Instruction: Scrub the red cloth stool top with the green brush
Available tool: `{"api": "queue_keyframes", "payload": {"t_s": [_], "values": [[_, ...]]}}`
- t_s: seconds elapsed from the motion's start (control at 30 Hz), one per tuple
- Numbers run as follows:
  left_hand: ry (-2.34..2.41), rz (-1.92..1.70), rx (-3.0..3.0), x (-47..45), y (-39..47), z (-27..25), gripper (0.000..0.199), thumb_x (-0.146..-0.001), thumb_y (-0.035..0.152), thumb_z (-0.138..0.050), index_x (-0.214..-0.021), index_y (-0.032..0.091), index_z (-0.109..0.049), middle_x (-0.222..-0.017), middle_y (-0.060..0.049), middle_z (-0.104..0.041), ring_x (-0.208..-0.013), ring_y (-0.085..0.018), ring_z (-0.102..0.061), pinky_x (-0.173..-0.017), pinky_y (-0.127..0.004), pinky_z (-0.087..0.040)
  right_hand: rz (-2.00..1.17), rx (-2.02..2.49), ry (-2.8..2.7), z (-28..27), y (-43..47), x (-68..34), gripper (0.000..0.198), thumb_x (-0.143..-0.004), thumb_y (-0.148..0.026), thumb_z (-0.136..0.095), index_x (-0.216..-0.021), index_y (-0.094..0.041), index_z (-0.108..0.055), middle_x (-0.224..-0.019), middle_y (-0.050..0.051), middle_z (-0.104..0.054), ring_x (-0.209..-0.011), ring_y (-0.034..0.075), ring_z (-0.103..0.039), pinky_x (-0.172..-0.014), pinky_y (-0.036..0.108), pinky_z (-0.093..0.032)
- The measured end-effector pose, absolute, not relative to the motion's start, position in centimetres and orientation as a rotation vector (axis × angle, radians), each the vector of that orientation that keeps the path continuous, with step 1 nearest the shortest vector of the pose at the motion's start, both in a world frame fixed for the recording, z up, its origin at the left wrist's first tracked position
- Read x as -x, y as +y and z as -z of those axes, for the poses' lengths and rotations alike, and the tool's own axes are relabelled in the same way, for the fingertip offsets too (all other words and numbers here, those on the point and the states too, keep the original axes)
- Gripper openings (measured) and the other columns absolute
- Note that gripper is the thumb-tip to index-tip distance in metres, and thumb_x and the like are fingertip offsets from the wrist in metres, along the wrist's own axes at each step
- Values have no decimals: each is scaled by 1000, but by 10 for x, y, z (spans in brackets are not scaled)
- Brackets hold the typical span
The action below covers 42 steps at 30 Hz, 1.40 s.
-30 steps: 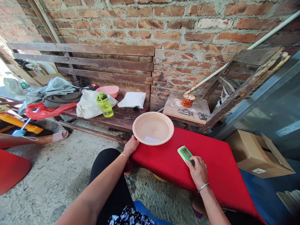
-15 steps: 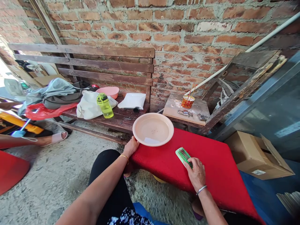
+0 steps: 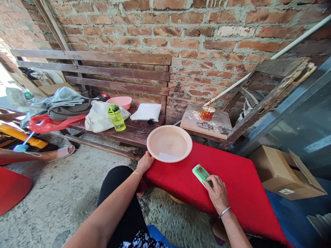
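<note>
My right hand [image 3: 217, 193] grips the near end of a scrub brush [image 3: 201, 174] with a pale green body and rows of green bristles. The bristles face up, and the brush rests on or just over the red cloth [image 3: 232, 179], which covers a low table. At the cloth's left corner, my left hand [image 3: 145, 163] is closed on its edge, right beside a pale pink basin [image 3: 169, 131]. The basin holds water with small dark specks in it. Part of the left fingers is hidden under the edge.
A wooden bench [image 3: 139, 132] carries a green bottle [image 3: 116, 117], a white bag [image 3: 97, 117] and a pink bowl [image 3: 121, 101]. A small stand [image 3: 187, 120] bears a red cup [image 3: 207, 113] and padlocks. To the right sits a cardboard box [image 3: 276, 172]. Another person's foot [image 3: 66, 151] shows at left.
My right hand has shifted slightly right and down, and its fingers have moved over the brush's edge. The brush has slid a little left. My left hand stays at the cloth's corner.
</note>
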<state>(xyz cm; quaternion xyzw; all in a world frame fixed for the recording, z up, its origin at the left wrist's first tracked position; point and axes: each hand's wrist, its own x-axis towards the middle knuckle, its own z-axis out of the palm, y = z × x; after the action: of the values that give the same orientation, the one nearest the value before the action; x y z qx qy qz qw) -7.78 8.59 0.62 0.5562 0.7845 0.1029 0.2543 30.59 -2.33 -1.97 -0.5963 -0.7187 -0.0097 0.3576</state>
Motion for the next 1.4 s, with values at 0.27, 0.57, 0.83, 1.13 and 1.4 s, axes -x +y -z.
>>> {"api": "queue_keyframes", "payload": {"t_s": [0.27, 0.57, 0.83, 1.13, 1.4], "values": [[2130, -275, -1499, 77, 86, -8, 47, -97, 56, -32, -122, 19, -48, -129, -19, -64, -118, -33, -63, -95, -44, -46, 40, 1606, -1814, 23, -22, -311, 49, -95, -67, -37, -86, -24, -59, -89, 5, -65, -82, 22, -60, -72, 34, -38], [2140, -259, -1491, 77, 87, -9, 49, -97, 56, -34, -125, 19, -48, -127, -19, -65, -118, -34, -63, -95, -45, -47, 88, 1619, -1827, 24, -22, -308, 45, -96, -63, -37, -87, -24, -58, -89, 5, -64, -83, 22, -59, -72, 34, -38], [2141, -254, -1514, 79, 88, -6, 47, -98, 55, -34, -124, 20, -49, -126, -18, -66, -116, -32, -64, -93, -43, -48, 114, 1608, -1835, 24, -23, -308, 44, -97, -62, -37, -88, -24, -57, -89, 5, -64, -82, 22, -59, -71, 34, -37], [2130, -262, -1516, 78, 87, -7, 49, -98, 56, -32, -126, 20, -48, -129, -19, -64, -118, -34, -63, -94, -45, -47, 130, 1610, -1843, 26, -22, -309, 38, -97, -58, -40, -89, -24, -58, -89, 5, -64, -83, 22, -58, -71, 33, -37], [2137, -266, -1515, 77, 87, -9, 49, -98, 56, -33, -128, 20, -47, -129, -18, -65, -117, -32, -63, -93, -43, -47, 104, 1622, -1830, 28, -22, -309, 43, -97, -62, -37, -89, -24, -57, -90, 5, -64, -83, 22, -58, -72, 34, -37]]}}
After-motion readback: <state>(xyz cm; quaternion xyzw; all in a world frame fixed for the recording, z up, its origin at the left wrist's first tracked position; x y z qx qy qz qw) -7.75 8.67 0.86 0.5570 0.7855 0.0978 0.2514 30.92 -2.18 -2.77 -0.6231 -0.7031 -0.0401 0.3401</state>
